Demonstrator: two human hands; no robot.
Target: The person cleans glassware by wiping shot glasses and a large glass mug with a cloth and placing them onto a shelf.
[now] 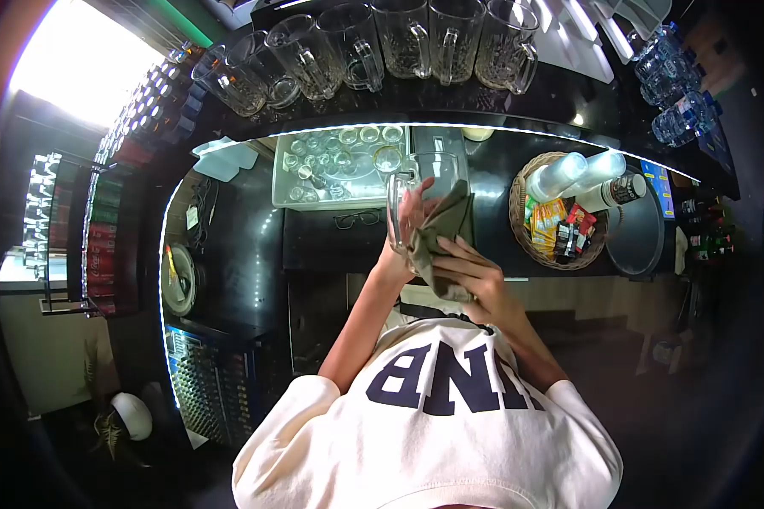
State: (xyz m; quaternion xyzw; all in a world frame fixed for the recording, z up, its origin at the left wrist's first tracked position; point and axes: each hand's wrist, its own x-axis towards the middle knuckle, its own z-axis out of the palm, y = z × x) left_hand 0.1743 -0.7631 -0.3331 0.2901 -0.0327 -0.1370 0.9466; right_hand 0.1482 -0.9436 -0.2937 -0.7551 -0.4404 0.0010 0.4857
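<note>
Left hand [406, 225]: at the centre of the frame, fingers up and slightly apart, supporting a large clear glass mug with a handle [393, 212]. Whether the fingers lie inside the glass or behind it, I cannot say for certain; the transparency and the cloth confuse the outline.

Right hand [475, 274]: just right of centre, fingers close together and bent over a folded olive-green fabric cloth [446, 229], holding it against the mug's right side.

Mug position: raised in front of the body, over the near edge of the black counter [246, 237] — not set down.

Progress, as judged: one mug is being wiped, roughly mid-step. Cloth and glass are in contact, so this piece reads as unfinished; its dryness cannot be assessed. Left to do: complete the wipe and put the mug down.

Upper part of frame: a row of clear, patterned glass mugs with handles [406, 42] stands upright on a black shelf [501, 109] — possibly done already, though nothing visible confirms it. Upper centre-left: a pale rectangular tray [331, 205] of small clear drinking glasses [318, 161], touched by neither hand; whether they await wiping is undetermined.
</note>
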